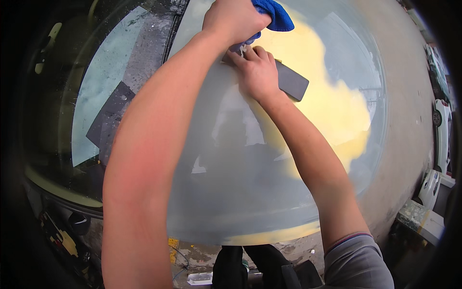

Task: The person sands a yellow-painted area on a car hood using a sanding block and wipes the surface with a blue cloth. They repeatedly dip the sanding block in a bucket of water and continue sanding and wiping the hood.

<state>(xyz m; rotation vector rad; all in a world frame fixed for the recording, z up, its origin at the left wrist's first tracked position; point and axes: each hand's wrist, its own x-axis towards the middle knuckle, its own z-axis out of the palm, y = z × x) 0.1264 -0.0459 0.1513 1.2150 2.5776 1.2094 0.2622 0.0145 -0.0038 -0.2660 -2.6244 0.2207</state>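
Left hand [236,21] is bunched round a blue cloth [280,18], fingertips mostly hidden from where I stand; right hand [260,74] lies just beside it, over a dark grey block [292,83], fingers bent and close together, not spread. Can't tell if they clasp the block's edges or only press down. Block sits on the far part of a broad car panel [231,192], near the windscreen glass [67,111], both arms stretched out to get there. Palm over the block's middle looks like a way to keep it flat and pressure even; cloth probably kept in hand so it's ready and off the surface. Block: long, flat, straight-edged, matt on top, one end poking out to the right of the hand, across grey and yellow. Cloth: soft, folded, a loose corner flopping right. Panel: smooth grey, hazy reflections, big soft-edged yellow patch [337,118] on the right, yellowish strip along the near edge. Whitish smear at the right fingertips, too small to identify.
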